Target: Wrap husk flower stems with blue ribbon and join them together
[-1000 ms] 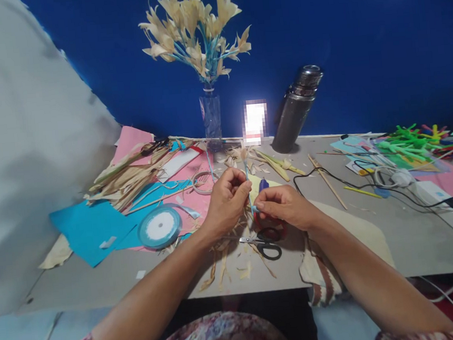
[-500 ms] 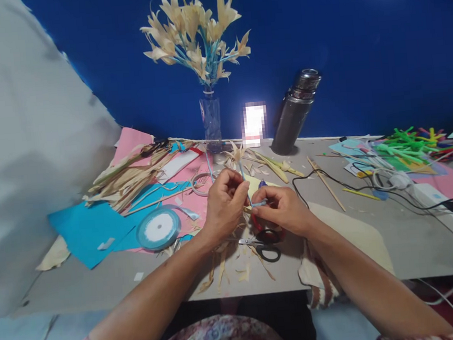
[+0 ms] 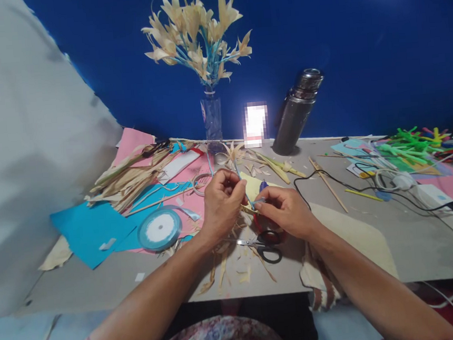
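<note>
My left hand [image 3: 225, 204] is closed around the light-blue stem of a pale dried-husk flower [image 3: 233, 152], whose petals point up and away from me. At the stem's lower part, the fingertips of my right hand [image 3: 287, 209] pinch a narrow light-blue ribbon [image 3: 259, 203]. The fingers partly hide where ribbon and stem meet. Black-handled scissors [image 3: 270, 253] lie just below both hands among husk scraps [image 3: 219, 268]. A purple-tipped object [image 3: 263, 186] shows behind my right fingers, mostly covered. To the left lies a spool of blue ribbon [image 3: 140, 233].
A clear bottle [image 3: 211, 116] with husk flowers [image 3: 193, 22] stands at the back, near a dark thermos [image 3: 292, 124]. Dried husks [image 3: 127, 176] and blue paper [image 3: 83, 230] lie left. A black cable [image 3: 341, 171], power strip [image 3: 448, 214] and green pipe cleaners [image 3: 401, 144] are right.
The flower and its stem have tilted slightly to the left. The right fingers have drawn in closer to the stem, and less of the ribbon shows past them.
</note>
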### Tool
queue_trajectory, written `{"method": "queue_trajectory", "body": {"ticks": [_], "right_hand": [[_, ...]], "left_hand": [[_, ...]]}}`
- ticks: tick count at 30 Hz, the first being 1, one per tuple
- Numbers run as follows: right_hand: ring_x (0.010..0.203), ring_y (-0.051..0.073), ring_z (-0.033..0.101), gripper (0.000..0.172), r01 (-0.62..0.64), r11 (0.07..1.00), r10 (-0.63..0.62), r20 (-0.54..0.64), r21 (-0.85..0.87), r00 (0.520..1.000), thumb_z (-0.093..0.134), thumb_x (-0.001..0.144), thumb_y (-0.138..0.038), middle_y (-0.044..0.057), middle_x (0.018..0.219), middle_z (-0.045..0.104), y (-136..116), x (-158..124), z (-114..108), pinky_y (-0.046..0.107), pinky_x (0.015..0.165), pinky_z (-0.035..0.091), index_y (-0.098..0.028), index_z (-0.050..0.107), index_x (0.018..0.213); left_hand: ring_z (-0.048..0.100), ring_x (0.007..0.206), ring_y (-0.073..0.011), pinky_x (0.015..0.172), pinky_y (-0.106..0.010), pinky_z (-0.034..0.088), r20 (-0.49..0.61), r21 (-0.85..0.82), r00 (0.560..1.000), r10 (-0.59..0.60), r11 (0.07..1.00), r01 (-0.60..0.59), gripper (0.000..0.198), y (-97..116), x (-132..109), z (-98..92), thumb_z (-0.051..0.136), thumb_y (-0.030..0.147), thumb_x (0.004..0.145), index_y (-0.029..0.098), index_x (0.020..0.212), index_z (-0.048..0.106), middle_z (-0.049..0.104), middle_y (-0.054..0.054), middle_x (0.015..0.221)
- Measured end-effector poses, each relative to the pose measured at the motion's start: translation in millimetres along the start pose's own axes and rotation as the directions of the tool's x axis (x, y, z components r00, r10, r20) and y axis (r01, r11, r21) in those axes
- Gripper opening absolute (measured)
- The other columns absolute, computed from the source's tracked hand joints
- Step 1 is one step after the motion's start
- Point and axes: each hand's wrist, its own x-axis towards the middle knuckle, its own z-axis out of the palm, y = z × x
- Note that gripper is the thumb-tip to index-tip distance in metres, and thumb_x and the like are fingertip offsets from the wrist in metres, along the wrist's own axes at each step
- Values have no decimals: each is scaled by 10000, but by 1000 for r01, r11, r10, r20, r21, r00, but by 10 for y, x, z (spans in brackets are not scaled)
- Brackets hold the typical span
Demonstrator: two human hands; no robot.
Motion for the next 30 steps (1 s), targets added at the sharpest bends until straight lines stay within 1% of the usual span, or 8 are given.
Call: {"method": "queue_trajectory", "body": {"ticks": [5, 13, 17, 19, 21, 25, 28, 30], "right_hand": [[403, 92, 455, 152, -10, 999, 11, -25, 47, 1000, 628, 822, -292, -58, 501, 543, 20, -3, -4, 220, 435, 344, -198, 594, 708], [463, 96, 438, 153, 19, 997, -26, -91, -76, 996, 702, 763, -314, -46, 532, 546, 40, -6, 57, 220, 459, 317, -187, 625, 724], [466, 90, 400, 145, 52, 991, -69, -144, -121, 987, 724, 742, -282, -65, 507, 482, 67, 0, 96, 222, 468, 301, -189, 619, 706], [457, 90, 399, 159, 22, 998, -29, -163, -50, 986, 723, 742, -286, -70, 498, 472, 77, 7, 90, 223, 464, 305, -192, 603, 698], [452, 91, 416, 185, -32, 995, 45, -135, 94, 990, 729, 743, -320, -64, 517, 510, 90, 18, 65, 223, 459, 317, -193, 598, 713], [477, 96, 469, 255, -121, 938, 138, -31, 324, 990, 768, 717, -381, -33, 602, 607, 120, 40, 4, 224, 469, 351, -185, 608, 739], [503, 98, 491, 270, -126, 929, 134, 0, 347, 991, 770, 723, -399, -19, 634, 633, 123, 52, -21, 224, 489, 365, -174, 621, 739], [523, 91, 477, 263, -91, 938, 107, -28, 334, 994, 754, 741, -399, -22, 645, 616, 114, 57, -26, 219, 503, 362, -166, 632, 733]], "left_hand": [[587, 429, -94, 415, -196, 437, 4, -109, 997, -76, 991, 76, 188, 4, 31, 1, 681, 236, 786, 195, 784, 497, 547, 76, 574], [584, 424, -88, 407, -176, 424, -48, -105, 995, -83, 991, 78, 200, 19, 18, 4, 691, 220, 774, 190, 771, 493, 540, 80, 559], [593, 437, -91, 422, -184, 437, -56, -162, 995, -78, 984, 68, 252, 0, 37, -1, 725, 215, 748, 197, 808, 481, 534, 89, 594], [604, 462, -99, 461, -206, 473, -22, -246, 995, -96, 965, 88, 296, -13, 48, -11, 743, 243, 744, 206, 875, 481, 554, 89, 627], [610, 503, -97, 505, -217, 493, 53, -315, 989, -135, 938, 145, 286, -23, 50, -24, 727, 313, 777, 201, 916, 503, 589, 66, 671], [574, 548, -83, 533, -199, 476, 248, -252, 946, -209, 929, 271, 241, -15, 20, -37, 722, 356, 786, 158, 791, 585, 588, 27, 647], [564, 544, -90, 516, -194, 460, 253, -167, 936, -244, 942, 291, 231, 14, -5, -32, 739, 339, 767, 159, 734, 597, 587, 20, 609], [565, 540, -93, 494, -187, 443, 227, -140, 938, -260, 945, 296, 227, 26, -10, -28, 734, 340, 771, 161, 731, 602, 595, 17, 606]]}}
